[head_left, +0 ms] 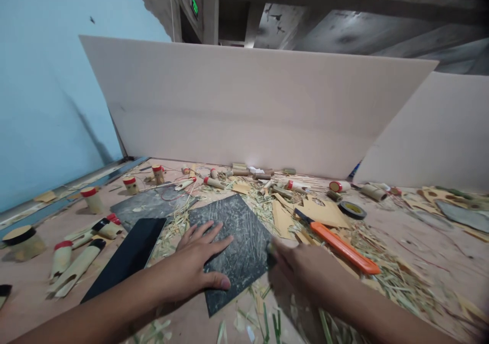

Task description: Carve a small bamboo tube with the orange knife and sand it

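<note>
My left hand [198, 262] lies with its fingers spread on a dark, heavily scratched board [244, 227]. At the board's right edge is my right hand [298, 267], its fingers curled together. A small greenish bit shows at those fingertips, but what it is remains hidden. To the right of the board lies an orange utility knife [344, 247] with a dark blade, resting on shavings and yellowish sheet scraps [324, 211]. A black strip-shaped panel [128, 257] is left of my left hand.
Cut bamboo tubes [76, 273], several with red or black bands, lie and stand on the left. A tape roll [352, 210] sits beyond the knife. Green shavings [397, 278] litter the right. A large white panel [252, 105] leans across the back beside a blue wall [49, 94].
</note>
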`<state>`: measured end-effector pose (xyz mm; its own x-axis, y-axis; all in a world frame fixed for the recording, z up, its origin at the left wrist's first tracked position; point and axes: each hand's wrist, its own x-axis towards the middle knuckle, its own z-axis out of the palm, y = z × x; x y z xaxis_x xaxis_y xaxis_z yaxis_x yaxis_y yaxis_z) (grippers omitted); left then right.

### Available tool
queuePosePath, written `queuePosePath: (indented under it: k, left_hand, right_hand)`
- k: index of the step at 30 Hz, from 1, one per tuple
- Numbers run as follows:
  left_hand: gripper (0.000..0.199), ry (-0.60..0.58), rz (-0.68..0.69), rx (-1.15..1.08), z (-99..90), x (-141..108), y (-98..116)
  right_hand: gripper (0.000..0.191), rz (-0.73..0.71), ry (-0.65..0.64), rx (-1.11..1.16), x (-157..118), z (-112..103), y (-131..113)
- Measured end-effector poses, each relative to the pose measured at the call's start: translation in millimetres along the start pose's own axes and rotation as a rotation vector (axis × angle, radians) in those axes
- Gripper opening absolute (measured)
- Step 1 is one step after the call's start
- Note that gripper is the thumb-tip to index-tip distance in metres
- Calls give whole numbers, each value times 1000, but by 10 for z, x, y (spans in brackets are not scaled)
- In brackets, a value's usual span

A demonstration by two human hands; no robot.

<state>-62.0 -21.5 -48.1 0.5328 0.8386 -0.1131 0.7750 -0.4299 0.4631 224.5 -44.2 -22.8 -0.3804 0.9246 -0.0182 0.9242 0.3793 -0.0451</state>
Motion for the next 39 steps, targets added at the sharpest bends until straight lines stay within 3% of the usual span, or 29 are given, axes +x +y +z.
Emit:
queuePosePath:
  k: [3, 6, 10, 13, 20, 25, 29, 31, 34, 37, 39]
  left_hand:
    - [92, 24, 14, 13, -4, 12, 9]
    - [80, 140, 91, -42, -47, 13, 93]
    - [46, 258, 217, -336, -133, -27, 303]
    - [31, 263, 282, -508, -174, -70, 437]
    - [21, 285, 407, -507, -207, -123, 484]
    - [23, 262, 288, -576, -171, -114, 486]
    - [19, 222, 189, -748, -149, -100, 494]
    - [20, 219, 182, -857, -142, -85, 484]
    - [23, 229, 173, -958, -131, -62, 454]
    - [33, 275, 138, -881, -133, -61, 428]
    - [35, 332, 127, -761, -147, -72, 422]
  right_hand:
    - [44, 89, 83, 40, 87, -62, 122]
    - [42, -58, 122, 438, 56, -158, 34]
    - [40, -195, -113, 1035, -67, -212, -190]
    - [39, -231, -238, 1175, -110, -175, -269]
    - [34, -237, -90, 1068, -31, -81, -178]
    - [25, -218, -16, 881, -34, -68, -195]
    - [30, -239, -6, 755, -7, -140, -173]
    - [29, -165, 98, 553, 77, -199, -40]
    - [40, 60, 198, 272, 241, -274, 312]
    - [22, 261, 195, 102, 332, -301, 684]
    - [15, 370, 128, 21, 330, -295, 850]
